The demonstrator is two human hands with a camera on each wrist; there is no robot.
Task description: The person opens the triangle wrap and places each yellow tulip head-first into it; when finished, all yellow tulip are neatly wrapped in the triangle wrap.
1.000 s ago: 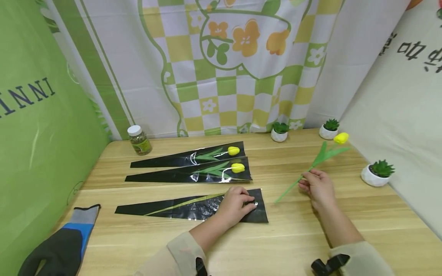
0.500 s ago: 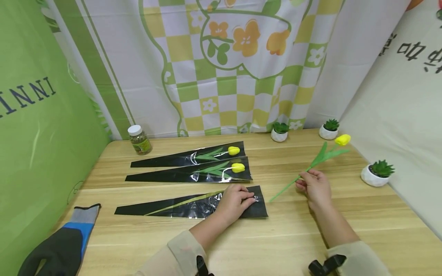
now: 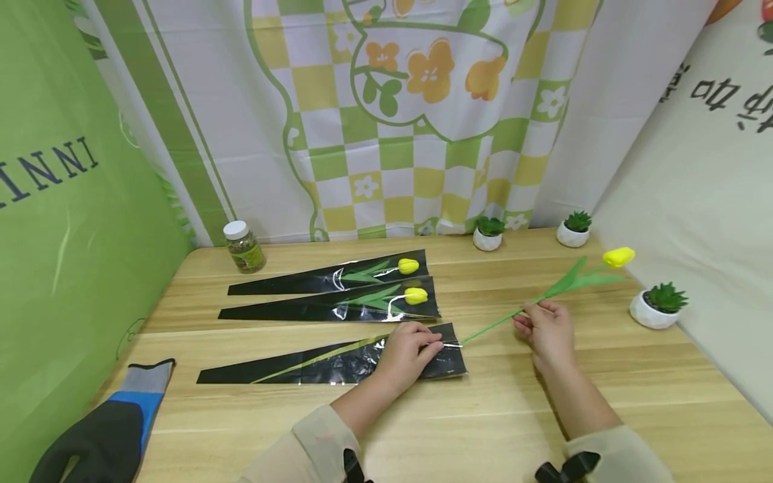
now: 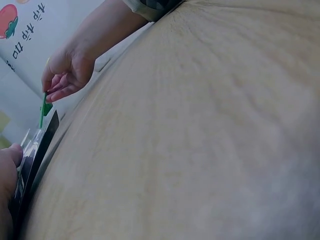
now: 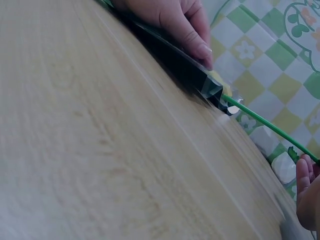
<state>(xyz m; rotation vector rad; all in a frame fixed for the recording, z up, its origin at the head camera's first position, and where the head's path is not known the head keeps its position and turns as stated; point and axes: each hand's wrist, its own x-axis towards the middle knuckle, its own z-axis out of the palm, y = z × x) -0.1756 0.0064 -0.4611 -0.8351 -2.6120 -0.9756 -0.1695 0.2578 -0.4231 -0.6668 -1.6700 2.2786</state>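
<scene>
My right hand (image 3: 552, 335) pinches the green stem of a yellow artificial tulip (image 3: 558, 290), its bloom pointing to the far right. The stem's lower end is at the wide mouth of a black flower sleeve (image 3: 338, 365) with a clear front. At that mouth my left hand (image 3: 407, 352) pinches the clear film, hiding part of the sleeve. In the right wrist view the sleeve's mouth (image 5: 215, 90) gapes, raised off the table, and the stem (image 5: 270, 122) meets it. Behind lie two black sleeves, the nearer sleeve (image 3: 290, 311) and the farther sleeve (image 3: 302, 278), each holding a yellow tulip.
A lidded jar (image 3: 244, 248) stands at the back left. Small potted succulents stand at the back and right, among them a succulent (image 3: 488, 235) and a succulent (image 3: 658, 307). A grey and blue work glove (image 3: 109, 429) lies at the front left. A patterned curtain (image 3: 423, 134) hangs behind.
My right hand has moved slightly left, and the tulip has tilted flatter, its stem end reaching the sleeve's mouth. The left hand keeps its place, with the sleeve's wide end shifted slightly away from me.
</scene>
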